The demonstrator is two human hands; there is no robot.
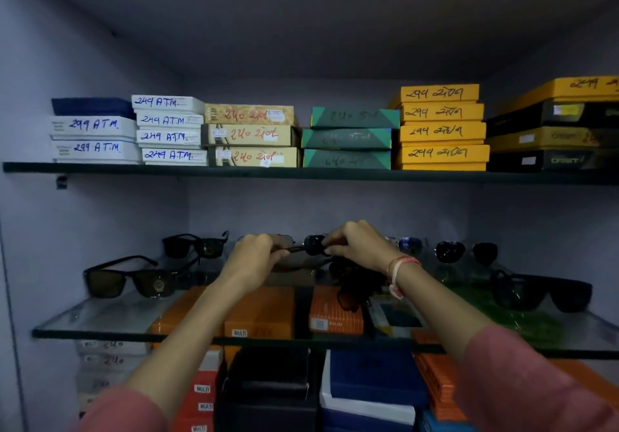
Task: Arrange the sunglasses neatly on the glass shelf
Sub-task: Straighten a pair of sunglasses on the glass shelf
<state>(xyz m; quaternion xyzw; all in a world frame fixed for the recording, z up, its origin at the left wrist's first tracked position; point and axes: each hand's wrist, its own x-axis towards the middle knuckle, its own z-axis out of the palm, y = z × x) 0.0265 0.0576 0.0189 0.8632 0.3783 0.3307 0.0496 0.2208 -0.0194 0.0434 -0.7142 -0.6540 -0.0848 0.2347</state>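
My left hand [253,257] and my right hand [360,245] both grip one pair of dark round-lens sunglasses [313,245], held above the middle of the glass shelf [110,317]. On the shelf's left stand black sunglasses with brown lenses [129,279], and another black pair [194,245] stands behind them. A heap of dark sunglasses [355,280] lies under my right wrist. Blue-lens sunglasses [410,245] and a dark rounded pair [465,252] stand at the back right. A big black pair [542,292] rests at the front right.
An upper shelf [301,174] carries stacks of labelled white [167,130], tan, green and yellow boxes [442,130]. Orange, black and blue boxes [261,317] lie beneath the glass shelf. Cabinet walls close in on the left and right.
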